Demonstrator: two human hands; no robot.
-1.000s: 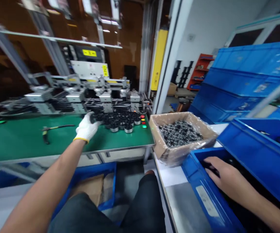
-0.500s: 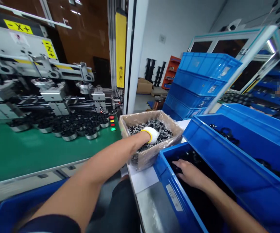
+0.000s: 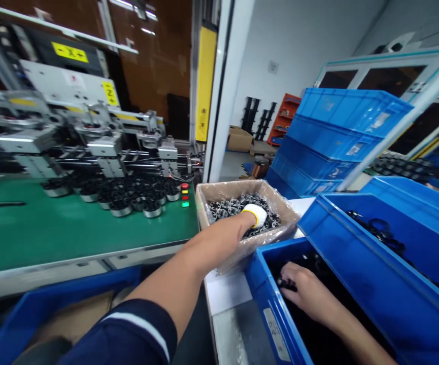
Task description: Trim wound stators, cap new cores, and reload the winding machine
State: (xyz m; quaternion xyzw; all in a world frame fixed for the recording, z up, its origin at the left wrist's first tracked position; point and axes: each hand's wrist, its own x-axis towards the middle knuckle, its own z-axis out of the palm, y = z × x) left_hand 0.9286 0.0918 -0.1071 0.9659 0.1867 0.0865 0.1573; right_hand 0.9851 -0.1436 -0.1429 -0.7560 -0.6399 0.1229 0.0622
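My left hand (image 3: 256, 215), in a white knitted glove with a yellow cuff, reaches down into a plastic-lined cardboard box (image 3: 242, 252). Around it lie many black and silver ring-shaped parts (image 3: 225, 207); the glove's fingertips are hidden among them. Inside the nearest blue bin (image 3: 258, 278), my bare right hand (image 3: 299, 284) has its fingers curled round a small black part (image 3: 283, 284), whose full shape is covered by the fingers. More dark parts (image 3: 312, 261) lie at the far end of that bin, whose inside is deep in shadow.
Another blue bin (image 3: 360, 263) with black parts stands to the right. Stacked blue crates (image 3: 337, 132) rise behind the box. On the left, several ring parts (image 3: 122, 205) sit on a green bench (image 3: 74, 235) below a clamping machine (image 3: 105, 147). A white post (image 3: 225, 91) stands between.
The view has swung left, so everything sits further right. My right hand's fingers have closed from a reaching, spread pose round a black part. My left hand stays in the box.
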